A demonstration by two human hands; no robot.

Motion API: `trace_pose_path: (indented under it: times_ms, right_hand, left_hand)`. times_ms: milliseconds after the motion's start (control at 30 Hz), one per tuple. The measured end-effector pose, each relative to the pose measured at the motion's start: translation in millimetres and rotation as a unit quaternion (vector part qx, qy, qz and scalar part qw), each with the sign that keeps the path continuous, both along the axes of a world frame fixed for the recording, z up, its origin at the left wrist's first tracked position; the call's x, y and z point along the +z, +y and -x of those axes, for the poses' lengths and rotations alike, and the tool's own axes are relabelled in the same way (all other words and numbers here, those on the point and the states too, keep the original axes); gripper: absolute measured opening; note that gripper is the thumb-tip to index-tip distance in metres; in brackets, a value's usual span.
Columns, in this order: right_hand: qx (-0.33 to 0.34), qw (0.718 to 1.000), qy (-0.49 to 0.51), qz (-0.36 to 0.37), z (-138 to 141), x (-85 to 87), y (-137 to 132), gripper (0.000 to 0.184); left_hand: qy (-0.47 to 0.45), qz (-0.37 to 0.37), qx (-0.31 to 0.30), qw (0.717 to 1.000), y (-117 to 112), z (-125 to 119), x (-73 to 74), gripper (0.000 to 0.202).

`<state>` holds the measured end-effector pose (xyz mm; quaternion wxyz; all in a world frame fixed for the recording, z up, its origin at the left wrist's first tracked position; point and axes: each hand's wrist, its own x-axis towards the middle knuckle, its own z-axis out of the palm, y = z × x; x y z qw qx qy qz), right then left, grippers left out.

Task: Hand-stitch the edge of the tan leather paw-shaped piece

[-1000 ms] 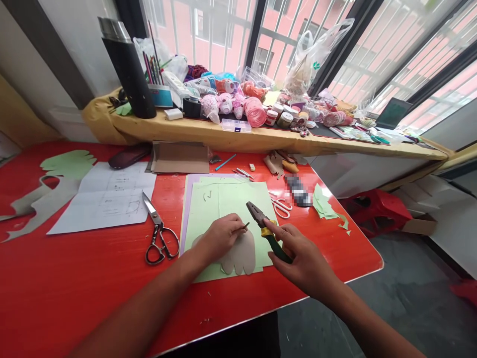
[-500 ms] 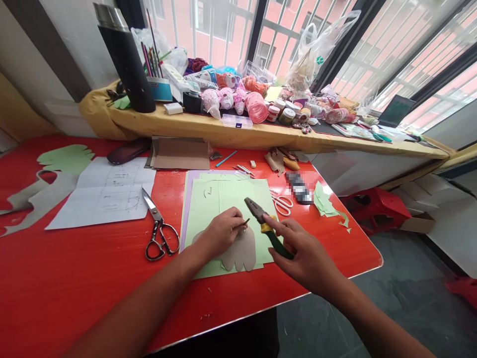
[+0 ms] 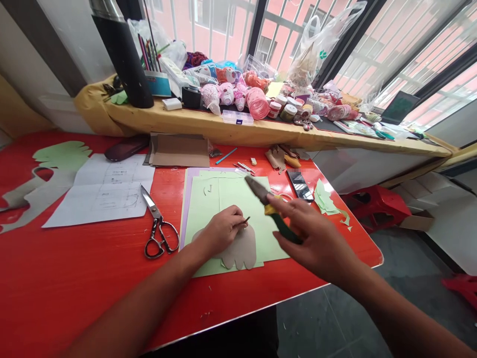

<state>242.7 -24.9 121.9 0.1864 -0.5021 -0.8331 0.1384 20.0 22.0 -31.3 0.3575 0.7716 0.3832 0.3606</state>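
Observation:
My left hand rests on a grey card cut-out and pinches a short thin piece of wire that sticks out to the right. The cut-out lies on light green paper sheets on the red table. My right hand is lifted above the table's right part and grips pliers with green and yellow handles. The pliers' dark jaws point up and left, a little above and right of the wire; they are blurred.
Large metal scissors lie left of the green sheets, by a white sheet. Small white-handled scissors, a phone and green scraps lie to the right. A cardboard piece and a cluttered yellow sill are behind.
My right hand has lifted the pliers up and a little to the right, away from the wire. My left hand has stayed on the cut-out with the wire.

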Motion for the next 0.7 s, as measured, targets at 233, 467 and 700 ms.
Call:
trace_pose_path:
  times_ms: [233, 467, 700]
  right_hand:
    - [0.007, 0.999, 0.017, 0.028, 9.2, -52.7, -15.0, 0.077]
    - [-0.059, 0.983, 0.157, 0.076, -9.1, -52.0, -10.8, 0.07]
    - [-0.035, 0.993, 0.034, 0.106, -10.1, -59.4, -17.1, 0.074]
  left_hand:
    - [-0.016, -0.001, 0.008, 1.0, 0.7, -1.1, -3.2, 0.019]
    - [-0.005, 0.003, -0.005, 1.0, -0.5, -0.1, 2.0, 0.024]
    - [0.007, -0.001, -0.005, 1.0, -0.6, 0.9, 0.7, 0.026]
